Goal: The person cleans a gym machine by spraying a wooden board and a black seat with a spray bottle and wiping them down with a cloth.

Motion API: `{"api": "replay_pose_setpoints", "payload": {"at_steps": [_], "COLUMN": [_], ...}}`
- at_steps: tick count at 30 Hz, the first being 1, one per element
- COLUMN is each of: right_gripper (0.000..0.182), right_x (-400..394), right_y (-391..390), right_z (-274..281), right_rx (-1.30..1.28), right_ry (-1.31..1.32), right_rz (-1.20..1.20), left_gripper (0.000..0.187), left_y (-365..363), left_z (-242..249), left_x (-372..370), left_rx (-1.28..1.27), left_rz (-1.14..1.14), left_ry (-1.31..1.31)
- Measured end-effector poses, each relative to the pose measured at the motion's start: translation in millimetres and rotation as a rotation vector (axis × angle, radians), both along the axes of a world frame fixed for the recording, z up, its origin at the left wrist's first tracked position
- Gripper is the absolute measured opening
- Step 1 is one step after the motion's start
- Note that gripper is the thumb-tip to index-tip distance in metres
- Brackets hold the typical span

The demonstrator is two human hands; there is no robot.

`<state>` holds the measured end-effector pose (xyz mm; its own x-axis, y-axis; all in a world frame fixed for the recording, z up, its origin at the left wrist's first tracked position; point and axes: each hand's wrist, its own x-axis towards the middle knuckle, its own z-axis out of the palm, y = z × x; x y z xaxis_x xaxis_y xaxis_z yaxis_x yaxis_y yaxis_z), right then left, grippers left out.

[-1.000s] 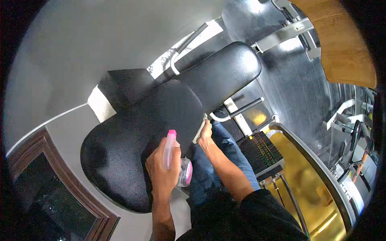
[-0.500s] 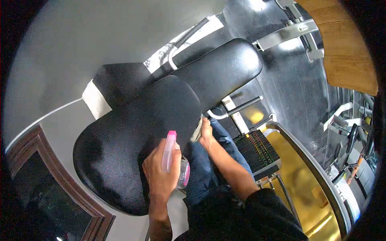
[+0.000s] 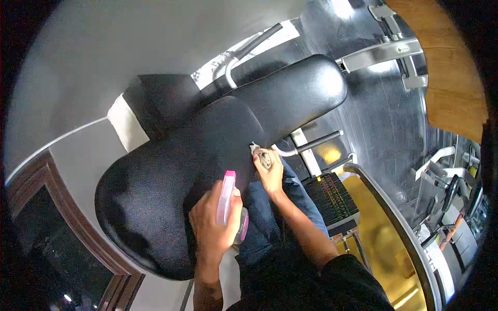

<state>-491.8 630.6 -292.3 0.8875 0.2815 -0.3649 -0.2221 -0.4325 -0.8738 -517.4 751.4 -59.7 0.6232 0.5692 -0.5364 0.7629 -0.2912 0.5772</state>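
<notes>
My left hand (image 3: 213, 220) is wrapped around a spray bottle (image 3: 226, 198) with a pink-tipped white trigger head; part of its clear body with a pink label shows beside my fingers. In my right hand (image 3: 271, 173) is a bunched pale cloth (image 3: 264, 158), gripped at the near edge of the black padded backrest (image 3: 155, 181). The cloth's upper tip lies against the padding. Beyond the backrest extends the machine's black seat pad (image 3: 295, 85). The left fingers' far sides are hidden behind the bottle.
Black-gripped handles (image 3: 319, 142) stick out on both sides of the pads. A weight stack (image 3: 332, 199) stands to the right of my legs. A brown-framed dark panel (image 3: 62, 207) is at lower left, and other gym equipment (image 3: 443, 181) stands at far right.
My right hand has turned and moved up slightly onto the backrest's edge, showing more of the cloth. My left hand with the spray bottle has shifted a little right. The view has shifted slightly.
</notes>
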Motion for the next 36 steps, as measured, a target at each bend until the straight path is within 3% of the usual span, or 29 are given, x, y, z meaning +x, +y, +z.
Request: {"api": "replay_pose_setpoints", "payload": {"at_steps": [3,5,8,11,13,16,20,21,23,26,31,35,36], "right_gripper": [0.02,0.022,0.027,0.029,0.028,0.024,0.023,0.025,0.029,0.031,0.026,0.025,0.025], "right_x": [23,36,59,67,60,45,55,63,78,96,78,84,88], "right_y": [-5,-1,12,29,28,22,18,24,36,65,65,54,56], "right_z": [-17,-56,-86,-60,-27,-4,-44,-56,-75,-53,1,-33,-44], "right_rx": [-0.052,-0.16,-0.219,-0.305,-0.06,0.105,0.05,-0.065,-0.19,-0.247,0.179,0.128,0.053], "right_ry": [-0.019,-0.097,-0.006,0.06,0.115,-0.035,-0.076,-0.139,0.048,0.126,-0.03,-0.138,-0.08], "right_rz": [0.156,0.109,0.091,0.104,0.17,0.23,0.209,0.181,0.113,0.145,0.376,0.362,0.264], "left_gripper": [0.016,0.015,0.014,0.013,0.013,0.012,0.012,0.012,0.012,0.014,0.016,0.016,0.013], "left_y": [1,1,1,2,4,5,7,7,7,7,11,14,12], "left_z": [-2,-3,-6,-7,-7,-3,-1,0,0,0,-6,-19,-25], "left_x": [-2,-2,-3,-3,-1,2,5,5,4,4,12,21,23], "left_rx": [0.025,0.04,0.04,0.02,0.013,-0.026,-0.017,-0.021,0.007,0.035,0.024,0.049,0.014], "left_rz": [-0.055,-0.06,-0.041,0.004,0.033,0.054,0.036,0.025,0.006,0.02,0.057,0.086,0.153], "left_ry": [0.012,0.016,-0.002,-0.01,0.005,0.045,0.056,0.065,0.059,0.056,0.061,-0.011,-0.075]}}
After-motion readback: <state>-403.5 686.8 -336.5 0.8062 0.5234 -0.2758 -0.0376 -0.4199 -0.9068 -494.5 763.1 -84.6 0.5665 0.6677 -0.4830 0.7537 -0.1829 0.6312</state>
